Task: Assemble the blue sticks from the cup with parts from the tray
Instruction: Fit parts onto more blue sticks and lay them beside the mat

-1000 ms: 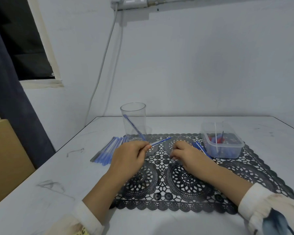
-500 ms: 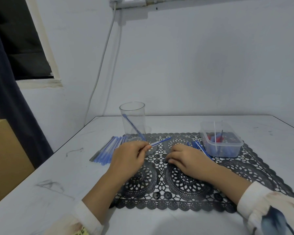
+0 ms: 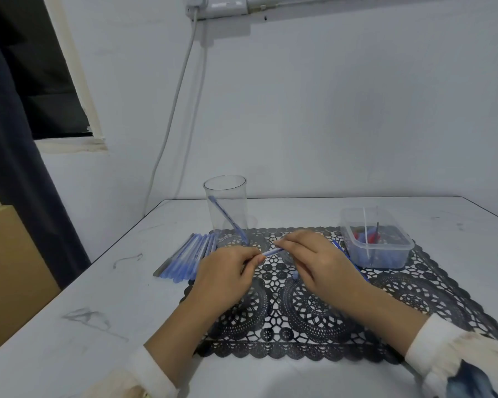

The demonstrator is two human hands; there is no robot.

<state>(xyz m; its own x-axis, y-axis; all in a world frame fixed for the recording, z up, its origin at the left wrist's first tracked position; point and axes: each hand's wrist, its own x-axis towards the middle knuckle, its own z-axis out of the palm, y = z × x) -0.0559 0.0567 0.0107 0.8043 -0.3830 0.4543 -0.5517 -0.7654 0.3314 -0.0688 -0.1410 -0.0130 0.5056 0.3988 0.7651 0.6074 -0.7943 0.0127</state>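
My left hand (image 3: 227,275) pinches one end of a blue stick (image 3: 271,252) over the black lace mat (image 3: 299,311). My right hand (image 3: 314,259) has come to the stick's other end and its fingers close on it; a small blue piece (image 3: 295,274) shows under its palm. A clear cup (image 3: 226,209) behind the hands holds one leaning blue stick (image 3: 227,221). The clear tray (image 3: 375,244) at the right holds red and blue small parts and thin rods.
A row of several blue sticks (image 3: 184,258) lies on the white table left of the mat. A few more blue sticks (image 3: 347,255) lie between my right hand and the tray. The wall is close behind; a dark curtain and a brown box stand at the left.
My right hand lifted off the mat and moved up and left to the free end of the stick that my left hand keeps holding. The left hand has barely moved.
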